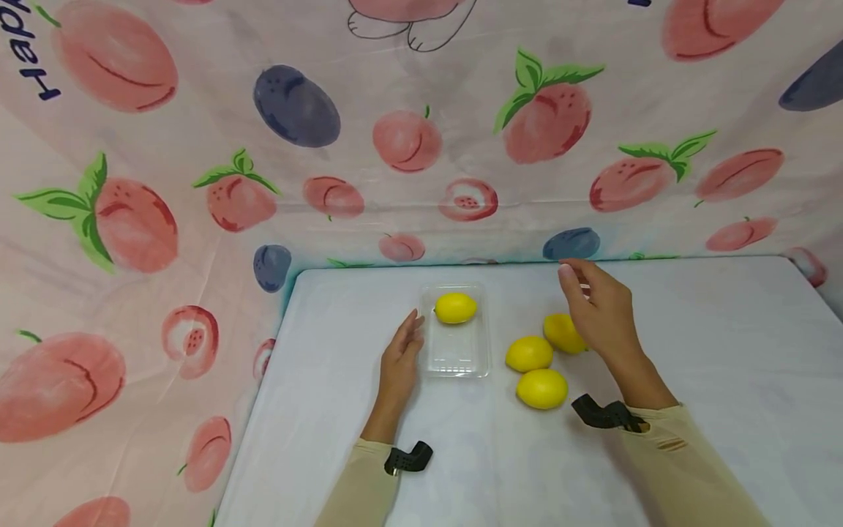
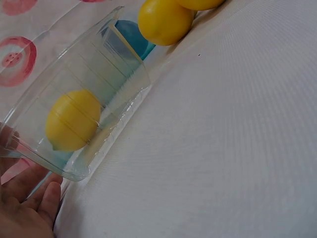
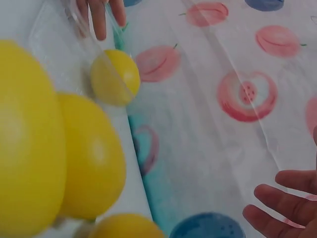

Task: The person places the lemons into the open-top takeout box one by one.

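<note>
A clear plastic container (image 1: 456,359) stands on the white table with one lemon (image 1: 456,308) lying in its far half. My left hand (image 1: 398,362) is at the container's left side, its fingers loosely extended along the wall. In the left wrist view the fingers (image 2: 29,191) show at the container's near end. To the right of the container, three lemons (image 1: 542,389) lie close together. My right hand (image 1: 602,304) hovers over the farthest lemon (image 1: 561,331) and partly covers it in the head view. Its fingers (image 3: 285,203) are spread and hold nothing in the right wrist view.
The white table (image 1: 724,410) ends at the back against a hanging cloth (image 1: 474,88) printed with peaches and blue fruit. The same cloth hangs along the left side. A black wrist mount (image 1: 408,457) sits on the left sleeve, another black mount (image 1: 606,412) on the right.
</note>
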`<state>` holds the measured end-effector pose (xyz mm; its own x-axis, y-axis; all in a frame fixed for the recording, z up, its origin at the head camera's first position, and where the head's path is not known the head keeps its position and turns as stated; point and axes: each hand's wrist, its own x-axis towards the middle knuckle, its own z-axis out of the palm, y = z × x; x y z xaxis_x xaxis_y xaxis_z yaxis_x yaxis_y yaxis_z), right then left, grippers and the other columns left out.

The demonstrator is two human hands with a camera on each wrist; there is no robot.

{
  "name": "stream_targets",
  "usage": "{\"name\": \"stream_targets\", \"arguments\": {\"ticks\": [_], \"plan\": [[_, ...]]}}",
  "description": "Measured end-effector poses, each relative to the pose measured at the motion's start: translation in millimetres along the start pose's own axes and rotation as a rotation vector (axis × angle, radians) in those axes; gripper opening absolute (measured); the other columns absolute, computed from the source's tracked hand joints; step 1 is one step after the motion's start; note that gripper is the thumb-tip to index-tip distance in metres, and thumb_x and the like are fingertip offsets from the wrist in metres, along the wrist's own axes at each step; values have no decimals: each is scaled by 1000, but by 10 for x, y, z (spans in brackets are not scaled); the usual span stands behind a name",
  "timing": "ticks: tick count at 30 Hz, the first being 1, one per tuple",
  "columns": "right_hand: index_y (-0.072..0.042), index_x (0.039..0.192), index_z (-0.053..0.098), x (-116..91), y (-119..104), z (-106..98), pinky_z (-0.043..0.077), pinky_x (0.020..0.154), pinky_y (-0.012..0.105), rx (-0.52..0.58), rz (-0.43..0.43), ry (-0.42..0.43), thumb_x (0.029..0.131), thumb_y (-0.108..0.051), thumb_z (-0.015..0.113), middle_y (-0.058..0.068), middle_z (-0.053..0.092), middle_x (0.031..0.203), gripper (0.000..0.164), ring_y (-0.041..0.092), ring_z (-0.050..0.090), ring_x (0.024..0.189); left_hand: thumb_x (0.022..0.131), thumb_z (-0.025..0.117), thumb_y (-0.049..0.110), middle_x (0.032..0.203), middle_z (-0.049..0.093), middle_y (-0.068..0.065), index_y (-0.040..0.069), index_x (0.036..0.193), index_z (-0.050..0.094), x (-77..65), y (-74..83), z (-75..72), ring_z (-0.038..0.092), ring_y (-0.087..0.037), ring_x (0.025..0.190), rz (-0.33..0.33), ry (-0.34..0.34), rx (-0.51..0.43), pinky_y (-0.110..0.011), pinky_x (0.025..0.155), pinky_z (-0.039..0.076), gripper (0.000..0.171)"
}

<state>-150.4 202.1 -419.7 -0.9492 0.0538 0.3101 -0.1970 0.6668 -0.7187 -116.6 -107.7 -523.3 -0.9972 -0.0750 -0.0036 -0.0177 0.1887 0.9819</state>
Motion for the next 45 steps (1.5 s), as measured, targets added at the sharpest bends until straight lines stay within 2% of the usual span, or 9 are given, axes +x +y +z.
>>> {"name": "stream_targets", "arguments": {"ticks": [11, 14, 19, 22, 31, 34, 37, 41, 45], "plan": [[-6, 140, 58, -279, 390, -164, 49, 96, 62, -67, 89, -13, 108, -42, 46, 21, 66, 132, 50, 40, 60, 120, 105, 50, 17, 148, 59, 0, 20, 154, 47, 5, -26, -10, 53, -24, 137, -6, -5, -7, -48, 118, 40, 49], [-6, 141, 57, -352, 482, -165, 51, 96, 57, -72, 79, -25, 107, -40, 48, 20, 66, 133, 48, 39, 61, 120, 106, 50, 16, 148, 58, -1, 21, 154, 47, 4, -20, -9, 52, -24, 138, -8, -5, -17, -47, 119, 39, 49], [-7, 145, 53, -441, 578, -132, 52, 96, 55, -69, 69, -82, 106, -38, 53, 19, 66, 133, 49, 38, 61, 120, 106, 51, 19, 146, 60, 2, 24, 153, 49, -2, -17, -28, 53, -22, 136, 6, -2, -17, -47, 118, 40, 48], [-7, 147, 50, -488, 626, -100, 51, 97, 60, -51, 83, -123, 106, -38, 54, 20, 64, 135, 52, 39, 60, 121, 106, 52, 21, 145, 60, 3, 25, 153, 49, -12, -11, -35, 54, -21, 136, 6, -3, -18, -47, 117, 41, 47], [-6, 149, 44, -564, 728, -35, 50, 99, 59, -26, 129, -245, 102, -42, 59, 23, 60, 138, 61, 42, 60, 122, 107, 50, 17, 149, 58, -3, 21, 155, 46, -20, -8, -20, 51, -26, 138, -32, -4, -19, -48, 119, 38, 48], [-7, 150, 43, -571, 751, -19, 50, 100, 61, -26, 134, -277, 101, -43, 62, 25, 59, 139, 64, 45, 58, 123, 107, 48, 14, 150, 56, -7, 17, 155, 45, -39, 47, -28, 50, -29, 140, -45, -7, -11, -50, 120, 37, 49], [-7, 151, 42, -587, 772, -10, 48, 102, 62, -40, 139, -315, 100, -43, 64, 28, 59, 139, 66, 46, 57, 123, 107, 47, 11, 150, 56, -11, 13, 155, 44, -98, 184, -50, 49, -31, 141, -45, -15, -12, -51, 120, 36, 49], [-8, 151, 42, -605, 786, -3, 47, 104, 63, -62, 149, -353, 98, -46, 66, 29, 58, 138, 70, 47, 58, 122, 106, 47, 9, 149, 57, -12, 10, 154, 45, -174, 324, -74, 51, -32, 139, -22, -24, -17, -52, 119, 37, 48], [-9, 152, 42, -608, 806, 10, 47, 105, 63, -79, 156, -368, 95, -50, 68, 28, 58, 138, 74, 47, 58, 122, 106, 47, 10, 149, 57, -11, 11, 155, 45, -156, 281, -80, 51, -31, 139, -33, -22, -11, -51, 119, 37, 48]]}}
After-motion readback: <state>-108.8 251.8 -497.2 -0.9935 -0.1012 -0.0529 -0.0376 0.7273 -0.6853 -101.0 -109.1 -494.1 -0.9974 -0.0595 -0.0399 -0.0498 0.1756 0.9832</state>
